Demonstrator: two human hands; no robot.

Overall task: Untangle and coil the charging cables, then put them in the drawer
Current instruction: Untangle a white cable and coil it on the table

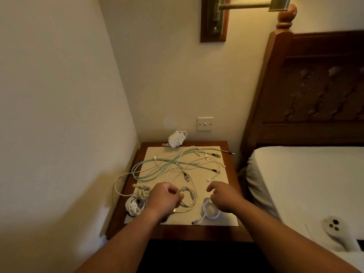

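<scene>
A tangle of mint-green and white charging cables (173,164) sprawls over a beige mat (220,186) on a wooden nightstand (232,166). My left hand (164,199) is closed on a beige coiled cable (188,198) near the mat's front. A white coiled bundle (136,204) lies at the front left, beside that hand. My right hand (224,196) hovers with fingers apart just above a small white coiled cable (209,212) at the front right. No drawer is visible.
A white plug adapter (176,139) sits at the back of the nightstand, below a wall switch (205,123). A bed with a white sheet (305,180) and carved headboard stands to the right. A white controller (334,231) lies on the bed. Walls close the left and back.
</scene>
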